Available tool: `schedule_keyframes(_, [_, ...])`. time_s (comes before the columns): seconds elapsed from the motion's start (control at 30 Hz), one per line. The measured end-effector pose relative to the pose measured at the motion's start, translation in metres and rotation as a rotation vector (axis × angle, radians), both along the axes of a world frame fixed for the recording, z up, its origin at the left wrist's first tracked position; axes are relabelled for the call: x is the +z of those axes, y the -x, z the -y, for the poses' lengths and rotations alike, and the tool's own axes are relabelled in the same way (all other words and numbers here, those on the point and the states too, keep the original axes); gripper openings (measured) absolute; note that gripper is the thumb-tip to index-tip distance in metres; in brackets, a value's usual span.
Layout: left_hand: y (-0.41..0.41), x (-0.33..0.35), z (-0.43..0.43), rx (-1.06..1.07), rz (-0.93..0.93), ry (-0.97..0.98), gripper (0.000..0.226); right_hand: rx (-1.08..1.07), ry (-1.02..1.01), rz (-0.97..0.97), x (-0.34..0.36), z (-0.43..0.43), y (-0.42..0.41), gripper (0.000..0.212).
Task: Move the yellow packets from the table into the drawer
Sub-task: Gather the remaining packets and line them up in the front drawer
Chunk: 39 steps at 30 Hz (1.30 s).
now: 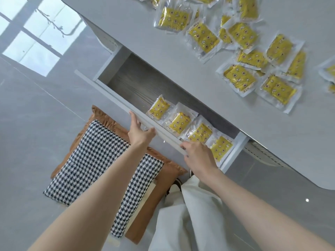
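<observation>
Left hand (pixel 140 132) and right hand (pixel 196 154), apart, both clamped on drawer front (pixel 116 100). No packet held. Drawer (pixel 137 82) seen open at 12 o'clock of hands; four yellow packets (pixel 199 132) already laid inside, right end. Farther, 1 o'clock, table (pixel 181 69) loaded with many loose packets (pixel 241 78). Task judged early; most left.

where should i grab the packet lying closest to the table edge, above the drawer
Pinch the clear sealed border of that packet at its near corner, coming from the table edge side. The flat rim juts past the yellow filling and no other packet covers it.
</observation>
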<state>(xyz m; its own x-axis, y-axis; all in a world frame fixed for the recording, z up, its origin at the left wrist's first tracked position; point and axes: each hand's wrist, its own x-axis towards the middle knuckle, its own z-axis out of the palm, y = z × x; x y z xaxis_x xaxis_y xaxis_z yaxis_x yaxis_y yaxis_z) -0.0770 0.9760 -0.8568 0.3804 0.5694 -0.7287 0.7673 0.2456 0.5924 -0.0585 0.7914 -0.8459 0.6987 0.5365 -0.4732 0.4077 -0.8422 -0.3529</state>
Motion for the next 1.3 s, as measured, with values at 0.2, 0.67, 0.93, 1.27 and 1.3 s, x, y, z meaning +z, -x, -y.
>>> schedule_keyframes(0.2, [-0.041, 0.01, 0.009, -0.13, -0.03, -0.057, 0.098, 0.111, 0.06, 0.275, -0.003, 0.014, -0.036, 0.032])
schedule_keyframes(0.67, [-0.099, 0.009, -0.006, -0.383, -0.071, 0.031, 0.087, -0.13, -0.12, 0.07, 0.015, 0.025, -0.174, 0.047])
schedule_keyframes(0.93, [-0.141, 0.025, -0.017, -1.109, -0.356, -0.598, 0.041, -0.033, 0.027, 0.239, 0.016, 0.001, -0.194, 0.039])
schedule_keyframes(1.27, [-0.175, 0.01, -0.058, -1.683, -0.08, -0.87, 0.03, -0.231, -0.193, 0.448, 0.0, -0.017, -0.22, 0.014])
schedule_keyframes(1.3, [-0.175, 0.005, -0.064, -1.703, -0.006, -0.855, 0.028, -0.264, -0.247, 0.458, -0.006, -0.022, -0.221, 0.009])
